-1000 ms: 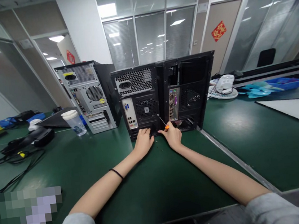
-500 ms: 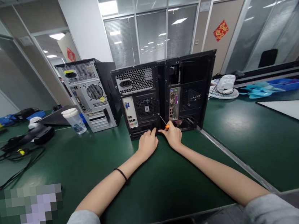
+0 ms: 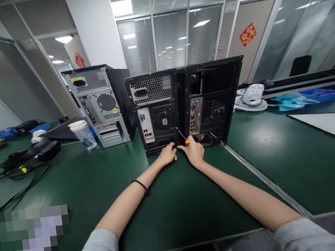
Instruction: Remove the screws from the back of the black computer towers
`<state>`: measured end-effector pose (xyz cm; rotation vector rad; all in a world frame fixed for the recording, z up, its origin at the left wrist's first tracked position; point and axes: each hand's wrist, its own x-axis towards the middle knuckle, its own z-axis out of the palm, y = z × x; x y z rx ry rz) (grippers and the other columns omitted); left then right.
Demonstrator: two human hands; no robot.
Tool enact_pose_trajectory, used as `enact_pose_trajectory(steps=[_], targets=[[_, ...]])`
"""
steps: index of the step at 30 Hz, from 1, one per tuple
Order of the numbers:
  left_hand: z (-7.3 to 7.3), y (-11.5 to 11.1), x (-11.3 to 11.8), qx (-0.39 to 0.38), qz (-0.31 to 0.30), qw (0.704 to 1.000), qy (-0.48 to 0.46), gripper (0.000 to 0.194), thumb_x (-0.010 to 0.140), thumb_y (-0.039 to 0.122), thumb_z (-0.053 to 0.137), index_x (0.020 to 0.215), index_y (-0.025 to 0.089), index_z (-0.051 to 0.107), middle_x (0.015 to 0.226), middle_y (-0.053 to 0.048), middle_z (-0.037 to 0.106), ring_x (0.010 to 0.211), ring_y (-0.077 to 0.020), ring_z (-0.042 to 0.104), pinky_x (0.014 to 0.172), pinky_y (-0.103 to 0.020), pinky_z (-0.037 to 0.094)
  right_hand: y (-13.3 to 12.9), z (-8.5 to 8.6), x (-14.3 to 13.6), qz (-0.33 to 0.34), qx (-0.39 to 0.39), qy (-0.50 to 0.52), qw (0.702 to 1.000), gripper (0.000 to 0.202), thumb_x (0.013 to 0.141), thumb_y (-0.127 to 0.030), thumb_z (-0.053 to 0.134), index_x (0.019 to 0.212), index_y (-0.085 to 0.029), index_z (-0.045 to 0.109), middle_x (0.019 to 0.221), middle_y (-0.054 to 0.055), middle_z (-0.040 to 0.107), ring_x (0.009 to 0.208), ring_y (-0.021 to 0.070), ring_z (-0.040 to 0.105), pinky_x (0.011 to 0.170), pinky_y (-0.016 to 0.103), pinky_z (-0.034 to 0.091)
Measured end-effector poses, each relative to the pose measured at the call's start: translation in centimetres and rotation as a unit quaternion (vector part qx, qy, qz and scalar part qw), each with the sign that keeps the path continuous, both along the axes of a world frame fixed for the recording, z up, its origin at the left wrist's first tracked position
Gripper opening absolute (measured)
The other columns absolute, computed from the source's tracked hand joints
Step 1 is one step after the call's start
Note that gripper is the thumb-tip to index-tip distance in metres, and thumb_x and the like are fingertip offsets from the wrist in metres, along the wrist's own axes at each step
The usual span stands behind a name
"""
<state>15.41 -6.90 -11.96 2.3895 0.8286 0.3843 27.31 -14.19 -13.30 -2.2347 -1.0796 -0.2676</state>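
Observation:
A black computer tower (image 3: pixel 166 142) stands with its back toward me on the green table. My right hand (image 3: pixel 195 152) is closed round a screwdriver (image 3: pixel 187 141) with an orange handle. Its thin shaft slants up and left, the tip at the tower's right rear edge. My left hand (image 3: pixel 167 154) is at the tower's lower right corner, beside the slot covers, with its fingers curled in. What these fingers hold, if anything, is too small to make out. A tiny dark piece (image 3: pixel 181 167) lies on the table just in front of both hands.
Beside it on the right is a second black case (image 3: pixel 217 111), and a silver-backed tower (image 3: pixel 106 102) stands to the left. A lidded plastic cup (image 3: pixel 83 135), cables (image 3: pixel 16 189), a white fan (image 3: pixel 254 95) and a blue tray (image 3: pixel 324 95) also sit on the table (image 3: pixel 166 215).
My left hand has shifted slightly right and its fingers have curled in from lying more outstretched. The right hand and screwdriver have stayed nearly in place.

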Motion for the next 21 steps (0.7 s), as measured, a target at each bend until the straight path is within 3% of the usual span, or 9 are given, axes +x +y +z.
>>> enact_pose_trajectory(steps=[3,8,15,21], targets=[[-0.3,-0.1,0.5,-0.008,0.011,0.999,-0.035,0.025,0.090,0.025,0.040,0.110,0.014,0.051,0.052,0.006,0.059,0.041,-0.0090,0.052,0.051,-0.018,0.044,0.1,0.1,0.1,-0.014,-0.012,-0.007,1.000,0.032,0.076,-0.049,0.065,0.091,-0.023,0.053,0.071,0.005,0.070,0.068,0.0247,0.066,0.055,0.027,0.031],[-0.4,-0.5,1.2,0.018,0.059,0.994,-0.090,0.018,0.090,0.021,0.040,0.082,0.016,0.055,0.048,0.005,0.051,0.042,-0.0092,0.051,0.055,-0.020,0.042,0.1,0.1,0.1,-0.002,0.010,0.001,1.000,0.029,0.076,-0.044,0.066,0.089,-0.023,0.051,0.070,0.004,0.069,0.067,0.0238,0.066,0.056,0.027,0.032],[-0.8,-0.6,1.5,0.024,0.069,0.991,-0.111,0.011,0.088,0.024,0.049,0.085,0.015,0.055,0.047,0.007,0.050,0.038,-0.0075,0.049,0.049,-0.017,0.038,-0.4,-0.5,0.3,0.075,0.086,0.053,0.992,0.026,0.071,-0.026,0.067,0.082,-0.024,0.044,0.064,-0.002,0.064,0.058,0.0188,0.060,0.053,0.025,0.031],[-1.3,-0.5,2.0,0.048,0.088,0.989,-0.106,0.024,0.085,0.037,0.058,0.092,0.014,0.057,0.047,0.006,0.053,0.041,-0.0088,0.052,0.052,-0.018,0.040,-1.4,1.5,0.5,0.154,0.229,0.098,0.956,0.022,0.075,-0.028,0.059,0.075,-0.024,0.037,0.072,-0.001,0.067,0.057,0.0158,0.058,0.059,0.026,0.039]])
